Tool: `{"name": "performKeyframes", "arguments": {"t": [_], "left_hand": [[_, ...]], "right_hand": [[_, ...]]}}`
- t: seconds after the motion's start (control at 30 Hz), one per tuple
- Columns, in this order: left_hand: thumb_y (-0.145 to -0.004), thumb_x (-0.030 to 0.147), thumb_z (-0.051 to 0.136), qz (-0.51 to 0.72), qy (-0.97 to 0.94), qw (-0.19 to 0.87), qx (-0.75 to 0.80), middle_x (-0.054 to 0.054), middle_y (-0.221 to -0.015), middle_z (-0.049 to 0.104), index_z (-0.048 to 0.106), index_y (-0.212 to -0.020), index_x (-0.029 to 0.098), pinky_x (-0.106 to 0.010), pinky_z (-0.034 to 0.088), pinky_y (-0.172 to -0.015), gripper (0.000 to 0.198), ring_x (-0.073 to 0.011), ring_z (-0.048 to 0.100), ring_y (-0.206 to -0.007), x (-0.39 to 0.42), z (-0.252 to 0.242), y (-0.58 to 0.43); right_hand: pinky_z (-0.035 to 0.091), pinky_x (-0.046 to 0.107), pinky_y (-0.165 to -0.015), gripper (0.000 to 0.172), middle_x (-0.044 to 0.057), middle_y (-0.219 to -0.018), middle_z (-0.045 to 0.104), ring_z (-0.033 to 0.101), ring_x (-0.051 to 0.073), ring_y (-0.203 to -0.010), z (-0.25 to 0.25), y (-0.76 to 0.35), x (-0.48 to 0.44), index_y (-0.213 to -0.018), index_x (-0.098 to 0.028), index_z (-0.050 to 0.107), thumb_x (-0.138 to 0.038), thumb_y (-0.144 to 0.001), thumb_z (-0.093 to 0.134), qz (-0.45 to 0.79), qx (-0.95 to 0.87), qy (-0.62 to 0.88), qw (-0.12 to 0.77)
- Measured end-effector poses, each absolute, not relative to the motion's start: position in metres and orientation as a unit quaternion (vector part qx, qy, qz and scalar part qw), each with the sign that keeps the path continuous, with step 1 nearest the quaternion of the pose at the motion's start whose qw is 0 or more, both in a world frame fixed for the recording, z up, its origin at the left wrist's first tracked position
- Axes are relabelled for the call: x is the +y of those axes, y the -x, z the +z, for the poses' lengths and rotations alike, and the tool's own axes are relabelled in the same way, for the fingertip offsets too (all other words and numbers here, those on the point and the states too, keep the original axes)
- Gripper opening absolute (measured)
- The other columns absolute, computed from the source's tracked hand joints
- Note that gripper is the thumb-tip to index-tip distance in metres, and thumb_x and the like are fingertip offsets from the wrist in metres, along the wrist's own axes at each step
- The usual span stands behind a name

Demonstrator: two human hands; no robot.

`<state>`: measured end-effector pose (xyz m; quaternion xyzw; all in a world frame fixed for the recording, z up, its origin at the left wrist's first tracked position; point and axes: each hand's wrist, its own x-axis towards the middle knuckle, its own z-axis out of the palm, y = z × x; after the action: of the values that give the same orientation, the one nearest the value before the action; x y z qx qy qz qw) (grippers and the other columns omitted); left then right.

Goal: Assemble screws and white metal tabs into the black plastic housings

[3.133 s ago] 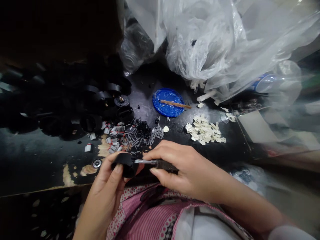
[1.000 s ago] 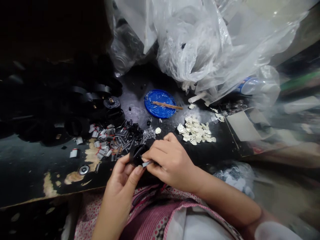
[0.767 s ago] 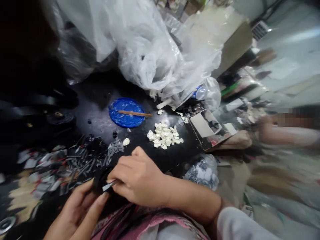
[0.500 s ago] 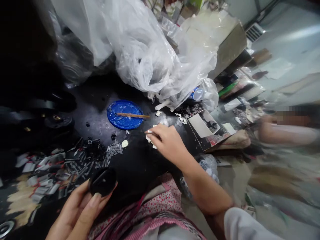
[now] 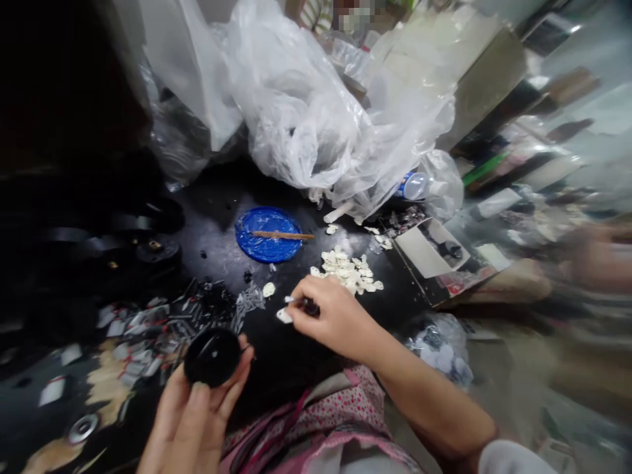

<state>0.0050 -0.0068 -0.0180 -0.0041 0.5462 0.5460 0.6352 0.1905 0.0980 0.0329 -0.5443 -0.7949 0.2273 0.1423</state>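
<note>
My left hand point(image 5: 197, 408) is closed round a black round cap-like part point(image 5: 213, 357), its glossy face turned up. The fingers of my right hand point(image 5: 326, 316) pinch a small cream-coloured flat piece point(image 5: 284, 316) with holes in it. A dark object point(image 5: 311, 307) also shows within its curled fingers, too hidden to name. Just beyond this hand lies a pile of similar cream pieces point(image 5: 348, 270), and one single piece point(image 5: 268, 289) lies left of it. A blue round lid point(image 5: 266, 250) smeared with grease sits farther back, with a brown stick point(image 5: 284, 235) across it.
Small grey pins point(image 5: 249, 299), springs and grey-white parts point(image 5: 141, 342) are strewn at left. Black round parts point(image 5: 155, 249) stand in shadow behind them. Crumpled clear plastic bags point(image 5: 306, 125) fill the back. A white open box point(image 5: 429, 250) stands at right; a blurred person's arm point(image 5: 597, 263) is beyond.
My right hand has drawn away from the pile towards the left hand, now with a cream piece at its fingertips, and more of the pile shows. The whole view has shifted.
</note>
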Motion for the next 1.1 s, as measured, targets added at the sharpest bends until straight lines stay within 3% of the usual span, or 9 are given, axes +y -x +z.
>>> {"name": "performKeyframes", "arguments": {"t": [0.07, 0.17, 0.33, 0.5, 0.63, 0.83, 0.97, 1.1], "left_hand": [[-0.07, 0.042, 0.076, 0.535, 0.032, 0.639, 0.552, -0.009, -0.109, 0.074, 0.056, -0.127, 0.027, -0.04, 0.045, -0.098, 0.062, -0.0299, 0.064, -0.108, -0.006, -0.007, -0.012], [-0.073, 0.037, 0.075, 0.586, 0.015, 0.613, 0.531, -0.009, -0.101, 0.076, 0.061, -0.12, 0.024, -0.044, 0.048, -0.096, 0.051, -0.0287, 0.069, -0.099, -0.002, 0.005, -0.016], [-0.078, 0.037, 0.071, 0.601, 0.004, 0.636, 0.483, -0.011, -0.107, 0.074, 0.067, -0.108, 0.02, -0.044, 0.053, -0.092, 0.035, -0.0276, 0.068, -0.101, 0.0, 0.007, -0.003], [-0.072, 0.039, 0.076, 0.6, -0.004, 0.631, 0.492, -0.006, -0.103, 0.075, 0.07, -0.103, 0.023, -0.033, 0.056, -0.085, 0.035, -0.0232, 0.071, -0.093, 0.001, 0.003, 0.0], [-0.07, 0.036, 0.08, 0.593, -0.033, 0.628, 0.504, 0.001, -0.098, 0.075, 0.068, -0.103, 0.03, -0.024, 0.054, -0.084, 0.036, -0.0172, 0.07, -0.093, -0.002, -0.003, -0.003], [-0.075, 0.037, 0.076, 0.581, -0.082, 0.631, 0.508, 0.006, -0.104, 0.073, 0.064, -0.107, 0.033, -0.02, 0.051, -0.088, 0.034, -0.012, 0.067, -0.097, -0.009, -0.013, 0.0], [-0.074, 0.035, 0.077, 0.584, -0.088, 0.634, 0.499, 0.006, -0.104, 0.072, 0.065, -0.106, 0.032, -0.02, 0.051, -0.086, 0.034, -0.0123, 0.066, -0.096, -0.008, -0.011, -0.001], [-0.064, 0.032, 0.085, 0.602, -0.039, 0.632, 0.487, 0.003, -0.087, 0.074, 0.067, -0.094, 0.027, -0.019, 0.054, -0.072, 0.035, -0.0125, 0.068, -0.08, 0.0, -0.002, -0.005]], "right_hand": [[0.034, 0.026, -0.073, 0.011, -0.005, -0.074, 0.064, 0.056, 0.01, -0.067, 0.033, -0.173, 0.087, -0.073, -0.018, 0.056, -0.014, -0.078, 0.065, 0.313, -0.796, 0.489, 0.173], [0.034, 0.025, -0.071, 0.013, -0.006, -0.072, 0.064, 0.055, 0.009, -0.066, 0.03, -0.154, 0.078, -0.072, -0.018, 0.056, -0.012, -0.077, 0.066, 0.37, -0.79, 0.444, 0.203], [0.035, 0.029, -0.075, 0.006, 0.0, -0.083, 0.069, 0.061, 0.012, -0.076, 0.023, -0.147, 0.074, -0.09, -0.018, 0.063, -0.023, -0.087, 0.064, 0.31, -0.846, 0.352, 0.254], [0.036, 0.031, -0.073, 0.006, 0.002, -0.086, 0.072, 0.066, 0.013, -0.079, 0.02, -0.148, 0.068, -0.092, -0.016, 0.062, -0.013, -0.087, 0.061, 0.246, -0.869, 0.289, 0.317], [0.037, 0.031, -0.071, 0.003, 0.004, -0.084, 0.072, 0.067, 0.014, -0.077, 0.02, -0.144, 0.066, -0.09, -0.015, 0.061, -0.015, -0.089, 0.058, 0.221, -0.877, 0.291, 0.313], [0.036, 0.032, -0.069, 0.007, 0.003, -0.079, 0.071, 0.064, 0.013, -0.07, 0.021, -0.138, 0.069, -0.087, -0.015, 0.062, -0.015, -0.09, 0.056, 0.196, -0.886, 0.293, 0.302], [0.034, 0.032, -0.069, 0.012, 0.004, -0.076, 0.07, 0.062, 0.013, -0.067, 0.024, -0.138, 0.071, -0.085, -0.013, 0.064, -0.013, -0.09, 0.053, 0.185, -0.891, 0.299, 0.286], [0.03, 0.032, -0.069, 0.015, 0.001, -0.072, 0.068, 0.058, 0.011, -0.063, 0.029, -0.139, 0.068, -0.085, -0.015, 0.066, -0.014, -0.09, 0.051, 0.174, -0.898, 0.3, 0.27]]}}
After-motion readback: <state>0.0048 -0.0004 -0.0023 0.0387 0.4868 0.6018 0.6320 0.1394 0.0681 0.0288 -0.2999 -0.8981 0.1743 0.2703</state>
